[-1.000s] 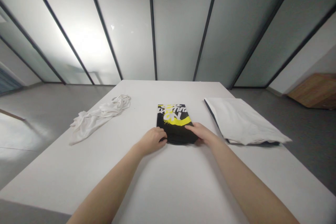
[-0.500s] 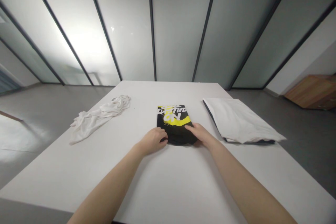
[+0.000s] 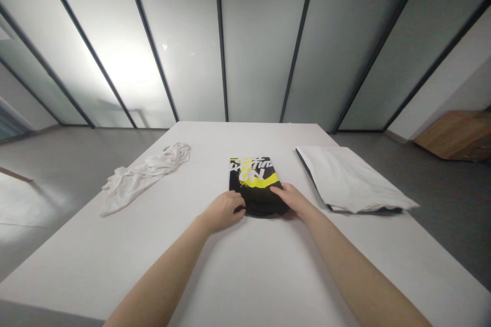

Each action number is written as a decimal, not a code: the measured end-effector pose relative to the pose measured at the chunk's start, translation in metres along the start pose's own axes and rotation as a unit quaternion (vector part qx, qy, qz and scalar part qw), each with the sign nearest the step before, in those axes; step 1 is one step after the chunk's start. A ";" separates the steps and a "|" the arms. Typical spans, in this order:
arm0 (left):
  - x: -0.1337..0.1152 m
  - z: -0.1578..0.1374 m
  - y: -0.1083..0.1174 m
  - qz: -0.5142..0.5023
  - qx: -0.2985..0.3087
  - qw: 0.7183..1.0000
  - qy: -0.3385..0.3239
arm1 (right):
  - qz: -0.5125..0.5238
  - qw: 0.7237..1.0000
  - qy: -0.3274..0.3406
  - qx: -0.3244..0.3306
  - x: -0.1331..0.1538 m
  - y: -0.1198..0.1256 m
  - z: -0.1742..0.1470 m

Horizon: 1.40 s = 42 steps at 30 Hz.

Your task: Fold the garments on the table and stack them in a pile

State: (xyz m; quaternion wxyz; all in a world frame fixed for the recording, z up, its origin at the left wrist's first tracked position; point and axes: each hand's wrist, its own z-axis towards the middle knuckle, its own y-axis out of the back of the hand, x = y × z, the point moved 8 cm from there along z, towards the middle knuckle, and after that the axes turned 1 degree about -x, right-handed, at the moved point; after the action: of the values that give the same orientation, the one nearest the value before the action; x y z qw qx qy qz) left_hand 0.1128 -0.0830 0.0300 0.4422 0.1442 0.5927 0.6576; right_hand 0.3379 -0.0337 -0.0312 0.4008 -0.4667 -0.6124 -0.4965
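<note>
A folded black T-shirt (image 3: pixel 258 191) with white and yellow print lies at the middle of the white table. My left hand (image 3: pixel 226 208) is closed at its near left corner, the fingers curled over the edge. On the right side, my right hand (image 3: pixel 292 200) grips the shirt, thumb on top and the other fingers hidden beneath the fabric. The near edge of the shirt is rounded and slightly raised between both hands.
A crumpled white garment (image 3: pixel 148 176) lies along the table's left side. To the right is a folded white cloth (image 3: pixel 353 179) with a dark layer underneath. Frosted glass panels (image 3: pixel 257 41) stand behind the table (image 3: pixel 264 276). A wooden cabinet (image 3: pixel 456 135) is at far right.
The whole scene sits slightly lower in the picture, as the head has tilted a little. Both hands keep their places on the black T-shirt, which looks the same.
</note>
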 end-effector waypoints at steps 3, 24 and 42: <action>-0.001 0.000 0.001 -0.001 0.000 1.000 -0.001 | 0.014 1.000 0.003 0.004 0.000 -0.001 0.000; -0.026 -0.002 -0.016 -0.047 0.067 0.997 0.007 | 0.032 0.999 -0.017 0.020 0.009 -0.005 -0.009; -0.027 0.003 -0.013 -0.107 0.067 0.991 0.043 | 0.103 0.993 -0.023 0.058 0.008 -0.010 -0.006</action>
State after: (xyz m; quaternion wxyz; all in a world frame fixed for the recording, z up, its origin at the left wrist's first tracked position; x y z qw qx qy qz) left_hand 0.1358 -0.1028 0.0280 0.4734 0.0806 0.6660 0.5709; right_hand 0.3261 -0.0390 -0.0249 0.4621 -0.5144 -0.5977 -0.4056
